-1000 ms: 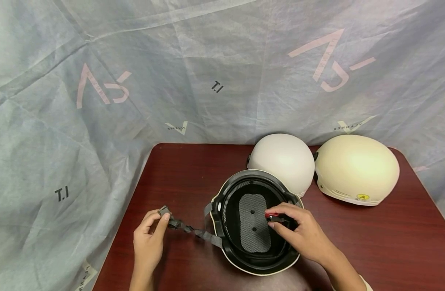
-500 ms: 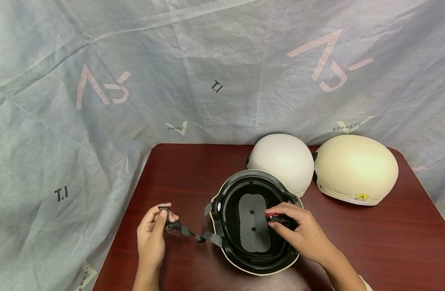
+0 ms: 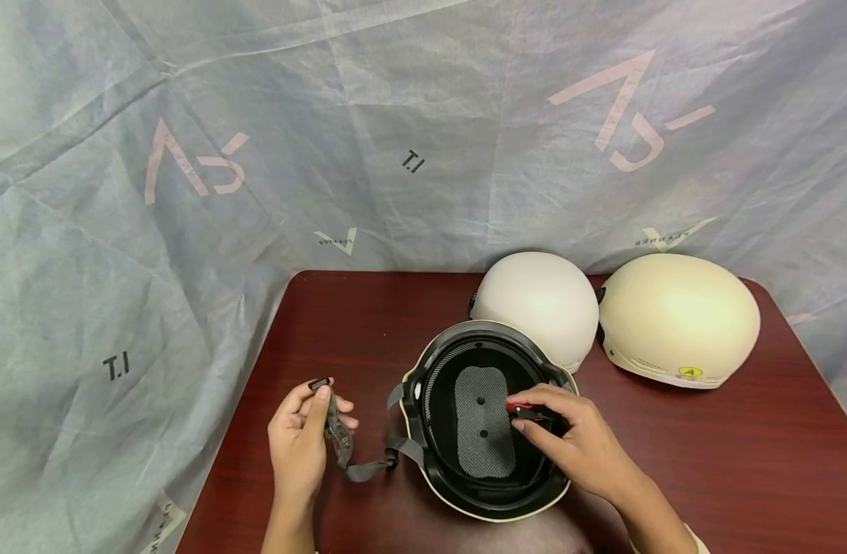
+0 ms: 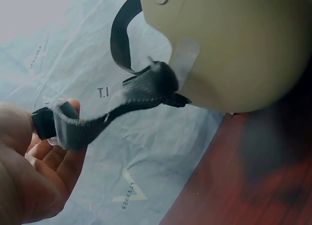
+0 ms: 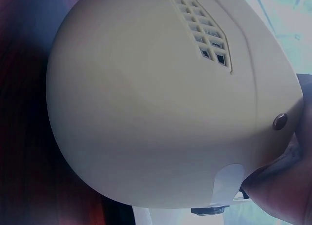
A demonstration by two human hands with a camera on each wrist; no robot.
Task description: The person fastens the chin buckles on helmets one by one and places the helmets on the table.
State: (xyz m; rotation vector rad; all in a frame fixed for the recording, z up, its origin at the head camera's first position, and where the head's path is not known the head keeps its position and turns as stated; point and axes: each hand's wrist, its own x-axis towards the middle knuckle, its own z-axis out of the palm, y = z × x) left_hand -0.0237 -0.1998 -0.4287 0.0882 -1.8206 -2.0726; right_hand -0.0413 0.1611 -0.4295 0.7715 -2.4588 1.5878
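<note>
An upturned cream helmet (image 3: 458,500) lies on the table, its black lining and grey mesh pad facing up. Left of it, my left hand (image 3: 298,438) pinches a dark buckle end (image 3: 319,383) between thumb and fingers. From that piece the grey chin strap (image 3: 364,471) hangs in a slack curve back to the helmet; the left wrist view shows its twist (image 4: 141,91). Over the helmet's right side, my right hand (image 3: 582,442) pinches a red and black buckle (image 3: 523,412). The helmet's outer shell (image 5: 136,98) fills the right wrist view and hides most of that hand.
A white helmet (image 3: 537,308) stands right behind the upturned one. Beside it on the right sits another cream helmet (image 3: 679,319) with a yellow sticker. The dark red table (image 3: 354,331) ends at a grey cloth backdrop (image 3: 409,92).
My left hand has shifted slightly right and turned the buckle end, and the strap has gone from stretched to hanging slack. My right hand and the helmet have stayed in place.
</note>
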